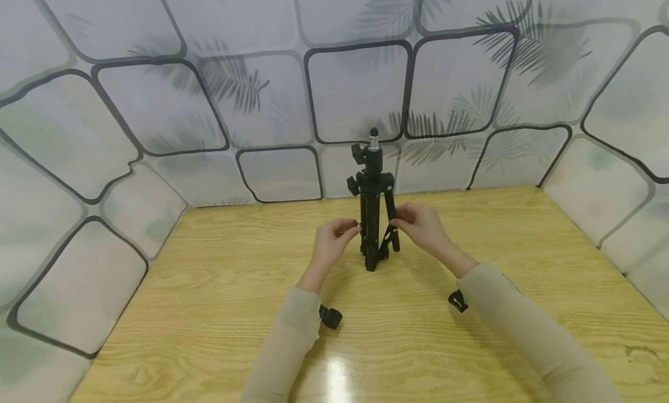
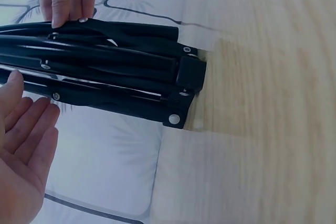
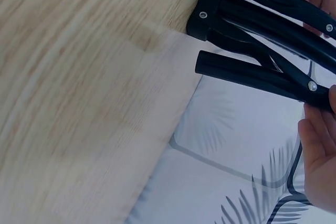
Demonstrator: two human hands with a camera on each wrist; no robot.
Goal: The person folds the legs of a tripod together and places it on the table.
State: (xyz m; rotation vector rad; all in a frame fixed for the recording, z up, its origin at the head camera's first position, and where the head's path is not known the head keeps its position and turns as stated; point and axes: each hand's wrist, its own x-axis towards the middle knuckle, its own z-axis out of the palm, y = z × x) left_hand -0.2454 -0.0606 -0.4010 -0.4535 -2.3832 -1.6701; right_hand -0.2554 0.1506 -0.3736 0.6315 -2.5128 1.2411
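A black tripod [image 1: 372, 208] with a silver tip stands upright on the wooden table, its legs mostly folded. My right hand [image 1: 420, 226] pinches the right leg [image 3: 247, 73] between thumb and fingers; the right wrist view shows that leg swung slightly away from the others. On the other side, my left hand [image 1: 331, 240] is beside the left leg with its fingers relaxed. In the left wrist view, the left thumb and fingertips [image 2: 39, 124] lie close against that leg; whether they touch it is unclear. Riveted braces [image 3: 241, 40] join the legs near the bottom.
The wooden table [image 1: 225, 287] reaches back to a patterned cloth wall [image 1: 277, 118] behind the tripod. Similar cloth rises at both sides. Black wrist-worn pieces [image 1: 330, 317] show beside the sleeves.
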